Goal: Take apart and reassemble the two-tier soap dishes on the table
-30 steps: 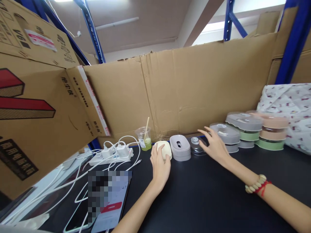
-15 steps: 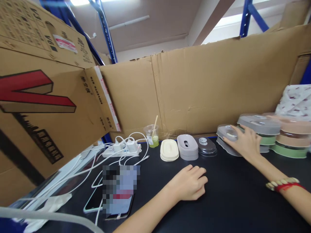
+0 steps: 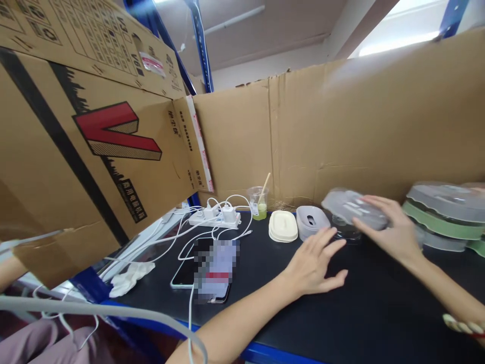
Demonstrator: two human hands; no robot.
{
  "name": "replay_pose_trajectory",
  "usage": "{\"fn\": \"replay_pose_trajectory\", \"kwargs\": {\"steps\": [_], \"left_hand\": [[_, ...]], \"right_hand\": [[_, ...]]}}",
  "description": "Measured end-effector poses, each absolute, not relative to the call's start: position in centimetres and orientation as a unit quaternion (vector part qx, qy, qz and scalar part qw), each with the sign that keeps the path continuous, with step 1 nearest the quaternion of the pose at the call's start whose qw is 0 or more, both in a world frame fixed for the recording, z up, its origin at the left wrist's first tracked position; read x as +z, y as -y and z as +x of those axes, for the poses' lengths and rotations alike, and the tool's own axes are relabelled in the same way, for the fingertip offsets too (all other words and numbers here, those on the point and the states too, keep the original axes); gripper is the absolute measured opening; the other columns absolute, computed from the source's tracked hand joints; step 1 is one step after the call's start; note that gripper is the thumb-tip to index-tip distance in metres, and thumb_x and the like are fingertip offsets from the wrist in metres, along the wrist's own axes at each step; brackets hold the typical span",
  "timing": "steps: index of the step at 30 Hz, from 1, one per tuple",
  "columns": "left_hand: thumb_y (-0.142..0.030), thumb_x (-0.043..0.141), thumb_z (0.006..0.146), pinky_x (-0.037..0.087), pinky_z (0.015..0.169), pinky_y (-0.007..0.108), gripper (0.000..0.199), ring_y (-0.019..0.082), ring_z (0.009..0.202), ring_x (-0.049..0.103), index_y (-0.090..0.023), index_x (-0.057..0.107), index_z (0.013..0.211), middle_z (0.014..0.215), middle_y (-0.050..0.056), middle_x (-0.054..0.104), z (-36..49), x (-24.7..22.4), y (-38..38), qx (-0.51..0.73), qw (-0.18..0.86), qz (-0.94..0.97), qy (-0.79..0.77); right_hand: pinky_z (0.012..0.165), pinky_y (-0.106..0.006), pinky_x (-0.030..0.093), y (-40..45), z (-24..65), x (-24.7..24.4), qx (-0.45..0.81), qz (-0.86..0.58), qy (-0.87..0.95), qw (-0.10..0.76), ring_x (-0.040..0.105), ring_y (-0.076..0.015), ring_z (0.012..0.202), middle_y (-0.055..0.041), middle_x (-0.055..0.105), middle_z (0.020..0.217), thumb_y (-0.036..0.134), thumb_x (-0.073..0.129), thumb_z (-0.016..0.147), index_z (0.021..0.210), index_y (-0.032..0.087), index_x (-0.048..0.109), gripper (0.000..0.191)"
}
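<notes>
My right hand (image 3: pixel 392 230) grips the right end of a grey scalloped tray (image 3: pixel 354 208), which is raised and tilted above the table and blurred by motion. Below and behind it sits a clear dark lid (image 3: pixel 346 233), partly covered. My left hand (image 3: pixel 314 260) is spread with nothing in it, just in front of a grey oval container (image 3: pixel 311 221) with a slot in its top. Left of that container stands a cream lidded box (image 3: pixel 283 226). A stack of grey and green scalloped trays (image 3: pixel 447 217) is at the right.
On the black table (image 3: pixel 341 323) lie phones (image 3: pixel 217 270), a white power strip (image 3: pixel 214 220) with cables, a cup of green liquid (image 3: pixel 259 207) and a crumpled tissue (image 3: pixel 131 278). Cardboard walls (image 3: pixel 379 126) rise behind and left. A person's arm (image 3: pixel 11 270) shows at the left edge.
My right hand has lifted the grey tray off the table and moved it left. My left hand has opened its fingers and moved toward the grey oval container. The view has turned left.
</notes>
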State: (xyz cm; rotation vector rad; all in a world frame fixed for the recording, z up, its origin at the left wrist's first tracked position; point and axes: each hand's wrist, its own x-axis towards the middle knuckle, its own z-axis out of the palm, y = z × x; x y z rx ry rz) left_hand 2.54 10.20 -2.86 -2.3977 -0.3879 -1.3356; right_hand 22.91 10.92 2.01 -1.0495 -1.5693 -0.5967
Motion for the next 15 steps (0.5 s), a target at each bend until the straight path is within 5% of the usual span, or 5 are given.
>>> {"fn": "replay_pose_trajectory", "kwargs": {"steps": [3, 7, 15], "left_hand": [[-0.041, 0.04, 0.088, 0.034, 0.102, 0.034, 0.044, 0.022, 0.132, 0.025, -0.014, 0.043, 0.121, 0.131, 0.013, 0.042, 1.8, -1.9, -10.4, -0.54, 0.233, -0.797, 0.138], [-0.052, 0.045, 0.08, 0.029, 0.104, 0.037, 0.062, 0.027, 0.131, 0.026, -0.013, 0.04, 0.129, 0.135, 0.016, 0.037, 1.1, -1.3, -10.4, -0.515, 0.247, -0.808, 0.143], [-0.056, 0.029, 0.086, 0.038, 0.096, 0.034, 0.066, 0.027, 0.127, 0.034, -0.008, 0.045, 0.127, 0.129, 0.017, 0.045, 1.9, -3.0, -10.7, -0.418, 0.164, -0.874, 0.186]], "right_hand": [[0.079, -0.037, 0.051, -9.7, 20.4, 1.5, -0.125, -0.357, 0.793, 0.478, 0.06, -0.022, 0.093, -0.0082, 0.061, 0.102, 0.039, 0.059, 0.074, 0.102, 0.022, 0.06, 0.032], [0.084, -0.034, 0.05, -8.8, 18.5, 0.2, -0.03, -0.298, 0.858, 0.417, 0.059, -0.0227, 0.099, -0.0104, 0.06, 0.106, 0.029, 0.067, 0.066, 0.105, 0.018, 0.059, 0.042], [0.093, -0.037, 0.045, -9.6, 18.6, -2.6, 0.026, -0.295, 0.876, 0.379, 0.051, -0.0277, 0.112, -0.0188, 0.054, 0.117, 0.032, 0.068, 0.062, 0.114, 0.01, 0.053, 0.059]]}}
